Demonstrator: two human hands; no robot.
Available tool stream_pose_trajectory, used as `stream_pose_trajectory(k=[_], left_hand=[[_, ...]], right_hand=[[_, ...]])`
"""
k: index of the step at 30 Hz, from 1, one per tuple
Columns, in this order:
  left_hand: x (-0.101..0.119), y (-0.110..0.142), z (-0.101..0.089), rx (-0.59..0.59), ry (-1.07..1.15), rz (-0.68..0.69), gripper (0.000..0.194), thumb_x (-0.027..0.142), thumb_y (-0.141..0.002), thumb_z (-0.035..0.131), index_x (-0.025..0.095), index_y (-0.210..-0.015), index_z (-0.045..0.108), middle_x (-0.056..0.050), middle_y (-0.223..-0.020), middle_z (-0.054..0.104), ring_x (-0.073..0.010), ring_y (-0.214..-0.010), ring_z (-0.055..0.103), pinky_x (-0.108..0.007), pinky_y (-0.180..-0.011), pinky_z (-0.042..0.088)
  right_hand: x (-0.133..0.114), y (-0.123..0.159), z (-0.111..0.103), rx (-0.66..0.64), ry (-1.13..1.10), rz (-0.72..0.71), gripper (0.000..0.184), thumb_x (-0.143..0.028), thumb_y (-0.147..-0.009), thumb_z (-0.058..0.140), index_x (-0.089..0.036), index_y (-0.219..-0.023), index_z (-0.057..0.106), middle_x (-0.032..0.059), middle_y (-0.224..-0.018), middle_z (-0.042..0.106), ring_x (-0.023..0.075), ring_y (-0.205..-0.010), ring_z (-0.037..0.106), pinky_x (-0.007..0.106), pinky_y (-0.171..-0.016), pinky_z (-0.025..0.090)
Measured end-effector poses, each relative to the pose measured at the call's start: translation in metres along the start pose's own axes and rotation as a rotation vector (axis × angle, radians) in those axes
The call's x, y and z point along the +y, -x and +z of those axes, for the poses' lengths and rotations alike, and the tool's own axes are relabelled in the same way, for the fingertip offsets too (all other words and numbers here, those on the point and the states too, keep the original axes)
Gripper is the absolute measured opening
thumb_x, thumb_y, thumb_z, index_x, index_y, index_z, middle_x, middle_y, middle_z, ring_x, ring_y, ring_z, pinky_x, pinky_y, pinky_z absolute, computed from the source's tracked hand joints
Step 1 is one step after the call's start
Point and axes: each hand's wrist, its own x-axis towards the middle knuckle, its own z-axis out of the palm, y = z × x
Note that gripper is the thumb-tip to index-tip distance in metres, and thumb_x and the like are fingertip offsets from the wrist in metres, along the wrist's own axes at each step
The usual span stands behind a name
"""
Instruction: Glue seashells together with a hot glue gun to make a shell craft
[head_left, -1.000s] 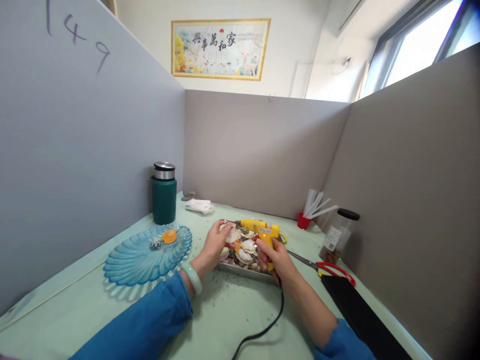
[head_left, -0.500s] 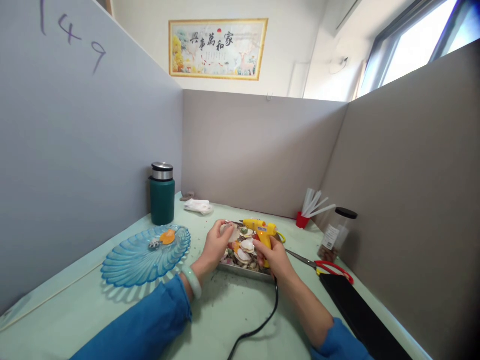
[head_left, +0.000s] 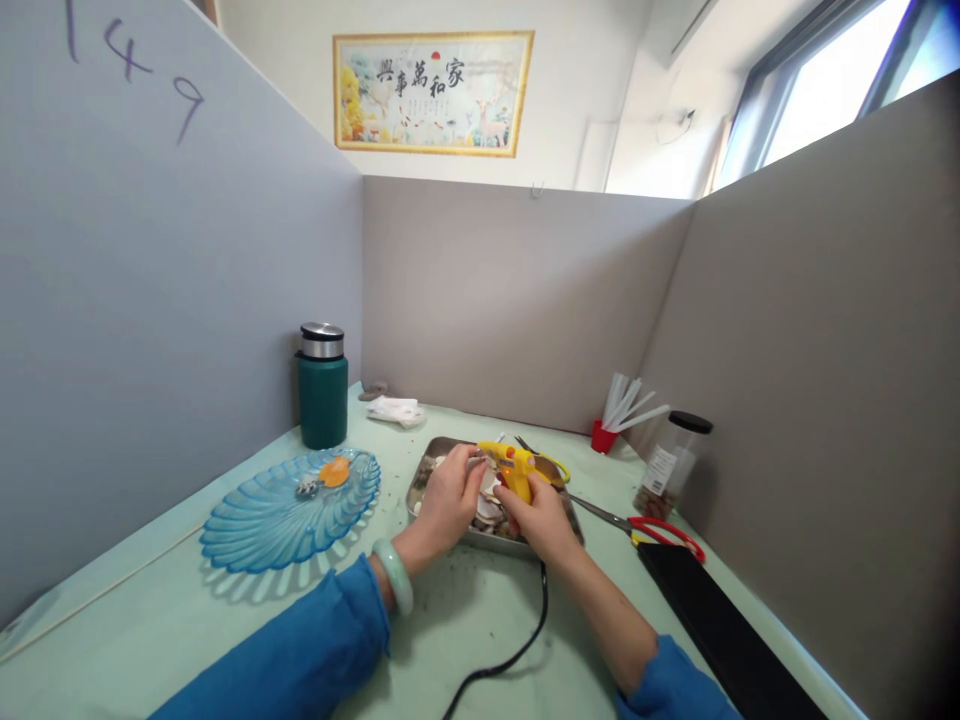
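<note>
Now the left hand (head_left: 448, 497) has shifted rightward over the metal tray (head_left: 491, 545), baring its left end and bringing the shell (head_left: 478, 459) its fingers pinch close to the yellow glue gun (head_left: 519, 472) gripped in the right hand's (head_left: 543, 515) fingers.

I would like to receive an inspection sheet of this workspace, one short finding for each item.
Surface: pale green table cover, dark specks before the metal tray.
Work things: yellow glue gun; shells in the tray.
Clutter: blue plate bearing an orange piece; green bottle; white packet; red cup of white sticks; jar; red-handled scissors; black strip.
Grips: right grip around the glue gun; left grip seems to pinch a pale shell, mostly hidden.
Cables: black cable curving toward the near side; plug: nothing seen.
Surroundings: grey partitions on three sides; framed picture beyond; window, upper right.
</note>
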Motion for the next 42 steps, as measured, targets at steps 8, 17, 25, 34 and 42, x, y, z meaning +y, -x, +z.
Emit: stream_pose_trajectory(k=[8, 17, 25, 34, 42], left_hand=[[-0.033, -0.018, -0.014, 0.151, -0.067, -0.249, 0.008, 0.028, -0.075, 0.058, 0.020, -0.074, 0.056, -0.001, -0.067, 0.058, -0.0160, -0.065, 0.055, -0.022, -0.061, 0.040], [-0.025, -0.015, -0.006, -0.028, 0.401, -0.512, 0.026, 0.039, -0.074, 0.058, 0.020, -0.088, 0.049, -0.001, -0.075, 0.060, -0.0133, -0.057, 0.059, -0.020, -0.040, 0.046], [-0.031, -0.017, -0.007, 0.083, 0.349, -0.483, 0.026, 0.037, -0.074, 0.058, 0.018, -0.090, 0.050, -0.002, -0.084, 0.055, -0.0121, -0.061, 0.058, -0.021, -0.042, 0.049], [-0.046, -0.017, -0.010, 0.170, 0.146, -0.404, 0.025, 0.039, -0.075, 0.057, 0.019, -0.089, 0.054, -0.002, -0.085, 0.059, -0.0068, -0.047, 0.051, -0.017, -0.038, 0.042], [-0.045, -0.018, -0.009, 0.121, 0.159, -0.397, 0.027, 0.039, -0.077, 0.055, 0.017, -0.093, 0.051, -0.004, -0.086, 0.057, -0.0086, -0.055, 0.054, -0.015, -0.037, 0.042]], right_hand=[[-0.002, 0.003, 0.000, -0.044, 0.046, -0.001, 0.024, -0.043, -0.071, 0.062, -0.019, -0.076, 0.057, -0.0046, -0.044, 0.051, 0.0124, -0.040, 0.045, 0.024, -0.042, 0.034], [-0.011, 0.004, -0.004, -0.078, -0.090, 0.029, 0.032, -0.045, -0.069, 0.065, -0.016, -0.080, 0.058, -0.0041, -0.043, 0.049, 0.0120, -0.039, 0.043, 0.024, -0.041, 0.034], [-0.007, 0.006, -0.007, -0.179, -0.179, -0.011, 0.032, -0.045, -0.070, 0.066, -0.016, -0.084, 0.062, -0.0040, -0.042, 0.048, 0.0111, -0.038, 0.041, 0.024, -0.041, 0.032], [0.000, 0.005, -0.003, -0.061, -0.036, -0.045, 0.031, -0.042, -0.067, 0.066, -0.017, -0.085, 0.064, -0.0024, -0.047, 0.051, 0.0138, -0.045, 0.046, 0.024, -0.042, 0.034], [-0.003, 0.003, -0.004, 0.021, 0.032, -0.033, 0.034, -0.043, -0.070, 0.062, -0.013, -0.086, 0.063, -0.0027, -0.046, 0.049, 0.0124, -0.043, 0.044, 0.024, -0.042, 0.034]])
